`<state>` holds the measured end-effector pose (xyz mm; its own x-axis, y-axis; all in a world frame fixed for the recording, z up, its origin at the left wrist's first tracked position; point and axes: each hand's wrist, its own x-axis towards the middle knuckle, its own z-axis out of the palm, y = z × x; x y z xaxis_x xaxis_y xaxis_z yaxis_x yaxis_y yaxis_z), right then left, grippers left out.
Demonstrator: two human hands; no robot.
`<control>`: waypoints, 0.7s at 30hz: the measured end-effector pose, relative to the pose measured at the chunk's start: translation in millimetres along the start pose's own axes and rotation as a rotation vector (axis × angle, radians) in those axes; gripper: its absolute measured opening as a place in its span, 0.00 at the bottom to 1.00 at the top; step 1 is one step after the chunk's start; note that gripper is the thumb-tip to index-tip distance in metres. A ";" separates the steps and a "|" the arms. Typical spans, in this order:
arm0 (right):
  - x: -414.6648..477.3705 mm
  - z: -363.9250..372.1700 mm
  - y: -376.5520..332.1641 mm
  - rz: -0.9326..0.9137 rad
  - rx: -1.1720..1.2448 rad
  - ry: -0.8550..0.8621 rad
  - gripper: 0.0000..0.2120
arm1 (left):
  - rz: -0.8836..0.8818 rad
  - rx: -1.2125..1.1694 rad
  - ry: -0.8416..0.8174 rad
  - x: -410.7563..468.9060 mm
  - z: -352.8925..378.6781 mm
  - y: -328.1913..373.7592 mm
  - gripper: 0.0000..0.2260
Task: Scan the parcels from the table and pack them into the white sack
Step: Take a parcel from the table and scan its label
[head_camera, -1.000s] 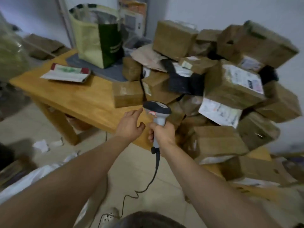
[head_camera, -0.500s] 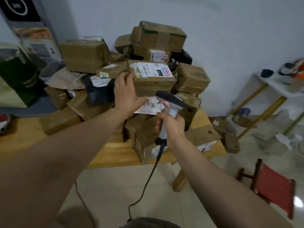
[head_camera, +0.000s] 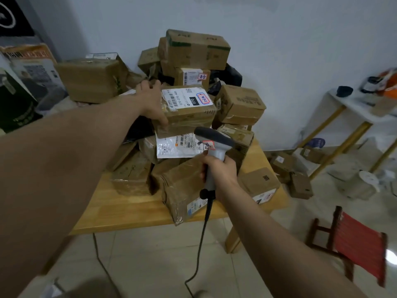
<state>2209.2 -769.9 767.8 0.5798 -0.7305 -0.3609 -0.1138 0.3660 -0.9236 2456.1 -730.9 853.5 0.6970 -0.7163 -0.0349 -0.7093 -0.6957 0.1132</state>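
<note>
Parcel pile (head_camera: 193, 117) fills tabletop; front table edge (head_camera: 133, 209) bare.

A wooden desk (head_camera: 133, 209) is seen standing on a tiled floor (head_camera: 150, 265). The desk is loaded with a heap of cardboard parcels (head_camera: 189, 117). A taped box (head_camera: 182, 190) is set at the desk's near edge, one corner overhanging. A flat labelled box (head_camera: 260, 181) is laid at the desk's right corner, and a film-wrapped box (head_camera: 131, 177) nearer its middle.

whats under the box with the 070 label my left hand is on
Under the labelled box, gripped by the left hand, lies a plastic-wrapped parcel with a white label, then brown boxes. The scanner hides its right end.
</note>
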 end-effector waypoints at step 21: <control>-84.9 185.4 2.3 -0.416 -0.282 -0.628 0.06 | -0.016 0.275 0.300 -215.3 -97.3 -205.3 0.60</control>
<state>2309.3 -600.2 820.3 0.9554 -0.2835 0.0824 0.0605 -0.0852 -0.9945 2461.9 -428.6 934.4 0.6793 -0.6857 0.2615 -0.6712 -0.7245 -0.1564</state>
